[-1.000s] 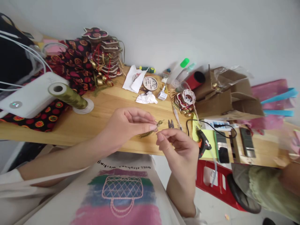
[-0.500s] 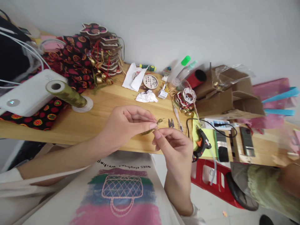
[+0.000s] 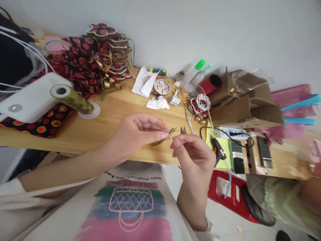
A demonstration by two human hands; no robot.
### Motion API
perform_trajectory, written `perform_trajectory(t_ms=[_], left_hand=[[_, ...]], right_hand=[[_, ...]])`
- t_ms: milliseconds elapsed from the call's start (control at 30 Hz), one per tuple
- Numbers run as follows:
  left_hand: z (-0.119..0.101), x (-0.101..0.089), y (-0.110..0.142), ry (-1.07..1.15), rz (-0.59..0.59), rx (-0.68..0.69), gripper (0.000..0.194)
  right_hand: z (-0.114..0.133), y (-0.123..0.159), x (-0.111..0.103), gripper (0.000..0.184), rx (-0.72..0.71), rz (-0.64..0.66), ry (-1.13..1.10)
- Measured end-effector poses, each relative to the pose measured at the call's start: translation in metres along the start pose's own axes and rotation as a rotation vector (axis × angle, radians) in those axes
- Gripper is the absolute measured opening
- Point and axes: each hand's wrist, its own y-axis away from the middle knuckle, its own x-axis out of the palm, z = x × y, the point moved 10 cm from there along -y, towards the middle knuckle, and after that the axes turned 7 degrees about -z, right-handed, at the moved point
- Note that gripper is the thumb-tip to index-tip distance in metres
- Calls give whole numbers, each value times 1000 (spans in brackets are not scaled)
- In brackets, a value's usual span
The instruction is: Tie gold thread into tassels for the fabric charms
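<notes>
My left hand point(image 3: 136, 132) pinches a small olive-green thread tassel point(image 3: 158, 143) between thumb and forefinger, above the table's front edge. The tassel's knotted head pokes out past the fingertips, and its strands hang below them. To the right, my right hand point(image 3: 196, 152) has thumb and forefinger pressed together, a short gap away from the tassel. Any thread in that pinch is too fine to make out. Just behind the right hand lie the dark tips of small snips point(image 3: 183, 130), partly covered by it.
A spool of olive thread point(image 3: 75, 100) leans by a white device point(image 3: 35, 98) on the left. Stacked ornaments with bells point(image 3: 116, 57) stand behind. To the right are a glue gun point(image 3: 218, 149), a cardboard box point(image 3: 230, 110) and a red stool point(image 3: 225, 194). Another person's sleeve point(image 3: 283, 201) shows at lower right.
My right hand has moved a little to the right, widening the gap to the tassel, and now covers part of the glue gun. My left hand keeps hold of the tassel almost in place.
</notes>
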Motion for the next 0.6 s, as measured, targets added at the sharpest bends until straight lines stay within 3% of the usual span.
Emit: perform_trajectory(t_ms=[600], left_hand=[[8,3,2,47,45,-62,14]], right_hand=[[35,-1,-1,12,-323,-15,234]])
